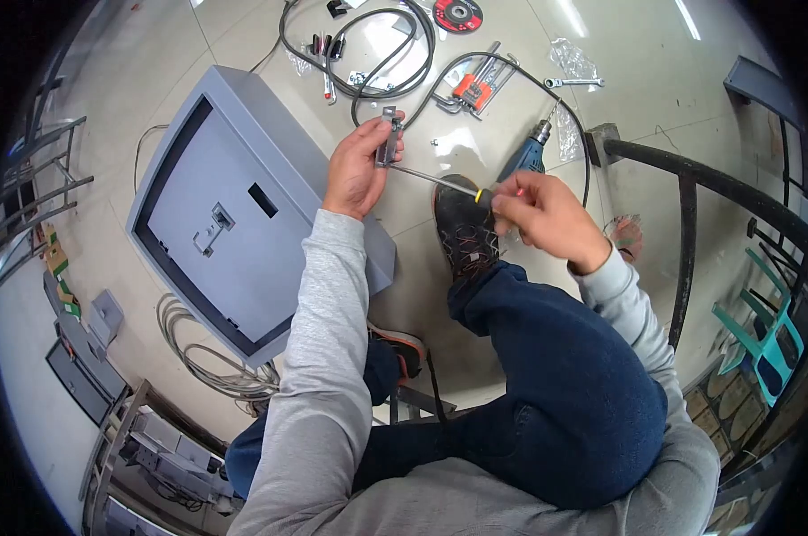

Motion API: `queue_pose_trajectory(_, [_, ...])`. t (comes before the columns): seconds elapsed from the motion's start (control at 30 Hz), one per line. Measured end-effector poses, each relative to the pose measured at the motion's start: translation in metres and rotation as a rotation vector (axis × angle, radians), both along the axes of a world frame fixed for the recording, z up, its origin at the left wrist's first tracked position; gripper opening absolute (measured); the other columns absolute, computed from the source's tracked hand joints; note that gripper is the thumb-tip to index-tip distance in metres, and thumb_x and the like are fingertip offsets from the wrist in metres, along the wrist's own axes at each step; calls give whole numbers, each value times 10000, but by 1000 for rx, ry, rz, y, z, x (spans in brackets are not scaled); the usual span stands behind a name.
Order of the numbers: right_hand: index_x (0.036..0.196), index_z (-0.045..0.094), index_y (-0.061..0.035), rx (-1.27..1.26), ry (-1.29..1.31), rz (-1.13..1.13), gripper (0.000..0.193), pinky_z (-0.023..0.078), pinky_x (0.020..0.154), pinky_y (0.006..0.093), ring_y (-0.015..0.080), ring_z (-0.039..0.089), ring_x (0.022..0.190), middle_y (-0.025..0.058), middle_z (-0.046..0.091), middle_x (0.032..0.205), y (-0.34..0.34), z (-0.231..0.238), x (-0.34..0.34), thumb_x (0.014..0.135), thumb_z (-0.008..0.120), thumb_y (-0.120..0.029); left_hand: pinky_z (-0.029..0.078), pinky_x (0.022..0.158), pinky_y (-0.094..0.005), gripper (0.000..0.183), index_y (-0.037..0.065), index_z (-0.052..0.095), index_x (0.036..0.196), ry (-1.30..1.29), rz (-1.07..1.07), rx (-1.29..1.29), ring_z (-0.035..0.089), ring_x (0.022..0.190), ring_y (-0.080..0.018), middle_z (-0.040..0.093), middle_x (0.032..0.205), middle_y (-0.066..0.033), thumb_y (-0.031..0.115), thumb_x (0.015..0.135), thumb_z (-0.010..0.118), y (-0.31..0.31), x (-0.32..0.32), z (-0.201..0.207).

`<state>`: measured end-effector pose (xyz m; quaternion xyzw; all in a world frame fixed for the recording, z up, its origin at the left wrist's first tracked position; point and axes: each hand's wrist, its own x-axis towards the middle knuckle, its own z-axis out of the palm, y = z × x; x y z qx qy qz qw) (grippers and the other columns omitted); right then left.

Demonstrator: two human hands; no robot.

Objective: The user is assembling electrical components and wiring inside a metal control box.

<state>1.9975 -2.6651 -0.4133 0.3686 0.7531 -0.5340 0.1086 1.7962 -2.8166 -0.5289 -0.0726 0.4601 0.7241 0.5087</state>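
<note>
Between the thumb and fingers of my left hand [357, 170] is a small metal latch piece [388, 143], held upright. My right hand [551, 214] is closed round the black and yellow handle of a screwdriver [435, 180]. Its long shaft points left, and the tip meets the lower end of the metal piece. Just left of my left arm lies a grey metal cabinet [288, 134], its door [216, 259] facing up. On that door are a rectangular cutout [262, 200] and a metal catch with a bent rod [212, 230].
Beyond my hands lie a coiled black cable [426, 54], a hex key set [475, 89], a wrench [575, 82], a cutting disc [457, 14] and a blue drill [527, 152]. A black metal frame [690, 170] stands right, near a teal plastic stool [770, 330]. Loose cable [194, 348] lies left.
</note>
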Motion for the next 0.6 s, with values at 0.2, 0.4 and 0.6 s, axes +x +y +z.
queue_pose_trajectory(0.2, [909,653,-6,-294,-180,65,70,430,558,258,128,515,555,55,651,707,14,-32,14,851,677,-37,476,676,-223,291,-78,620,1193,17,-42,-30,567,779,-128,629,932,-100,98,963,596,8,8,-6])
queue_pose_trajectory(0.4, [873,641,1,4,-37,207,196,436,543,240,120,505,539,46,659,731,22,-51,13,950,599,-174,484,662,-233,299,-80,607,1207,26,-71,-119,571,761,-135,631,929,-102,98,966,603,9,13,-18])
queue_pose_trajectory(0.6, [884,658,15,-423,-161,230,380,453,553,242,124,523,558,42,668,774,31,-70,20,1008,510,-312,470,666,-219,285,-68,631,1161,28,-88,-158,559,757,-119,627,916,-82,106,936,645,8,18,-20])
